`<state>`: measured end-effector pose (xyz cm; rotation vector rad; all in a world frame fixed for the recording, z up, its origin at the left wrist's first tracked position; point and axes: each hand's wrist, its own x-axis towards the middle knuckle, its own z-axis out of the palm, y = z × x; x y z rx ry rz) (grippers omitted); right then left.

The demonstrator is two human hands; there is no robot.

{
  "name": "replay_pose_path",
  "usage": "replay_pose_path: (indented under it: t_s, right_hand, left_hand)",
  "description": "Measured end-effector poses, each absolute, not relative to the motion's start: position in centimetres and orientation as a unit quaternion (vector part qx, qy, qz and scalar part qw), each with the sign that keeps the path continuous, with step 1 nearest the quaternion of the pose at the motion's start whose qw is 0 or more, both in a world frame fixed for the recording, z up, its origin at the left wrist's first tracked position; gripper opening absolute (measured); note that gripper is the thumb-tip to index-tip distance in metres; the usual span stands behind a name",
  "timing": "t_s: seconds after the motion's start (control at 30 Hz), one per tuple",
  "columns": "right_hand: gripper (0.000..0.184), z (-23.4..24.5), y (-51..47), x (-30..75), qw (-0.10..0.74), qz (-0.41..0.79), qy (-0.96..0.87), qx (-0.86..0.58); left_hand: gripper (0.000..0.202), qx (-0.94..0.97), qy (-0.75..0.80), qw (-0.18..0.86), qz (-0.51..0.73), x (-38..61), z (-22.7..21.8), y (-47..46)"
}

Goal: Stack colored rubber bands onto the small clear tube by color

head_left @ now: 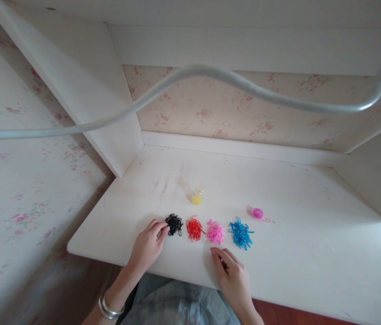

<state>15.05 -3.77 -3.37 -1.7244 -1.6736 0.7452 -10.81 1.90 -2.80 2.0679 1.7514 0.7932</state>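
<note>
My left hand (149,240), with a silver bangle on the wrist, reaches the left edge of a pile of small black elastic bands (174,225). Its thumb and index finger are pinched there; what lies between them is too small to make out. My right hand (233,271) rests closed near the front edge, just below the pink bands (215,231), its fingers curled and any contents hidden. Between the black and pink piles lie red bands (195,229). A blue pile (240,233) sits farther right.
Behind the piles stands a small clear container (199,189) with yellow at its bottom. A small round pink object (258,213) with a loop lies right. A pale cable (204,71) crosses the upper view. The white desk (312,253) has a side panel (85,81) at left.
</note>
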Motion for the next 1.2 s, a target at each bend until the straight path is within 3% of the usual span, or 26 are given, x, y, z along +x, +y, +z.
replay_pose_path:
  t_s: [0.67, 1.03, 1.2]
  right_hand:
    - [0.039, -3.0, -3.7, 15.1, 0.307, 0.264, -0.643, -0.650]
    - [0.031, -2.4, -1.2, 15.3, 0.186, 0.077, -0.688, -0.697]
    - [0.034, -2.3, -1.0, 15.6, 0.198, 0.075, -0.685, -0.698]
  left_hand:
    - [0.026, 0.672, 0.633, 0.165, 0.347, -11.5, -4.3, 2.5]
    - [0.023, 0.685, 0.622, 0.162, 0.342, -11.3, -4.3, 1.8]
    - [0.022, 0.670, 0.614, 0.198, 0.367, -11.5, -4.3, 1.7]
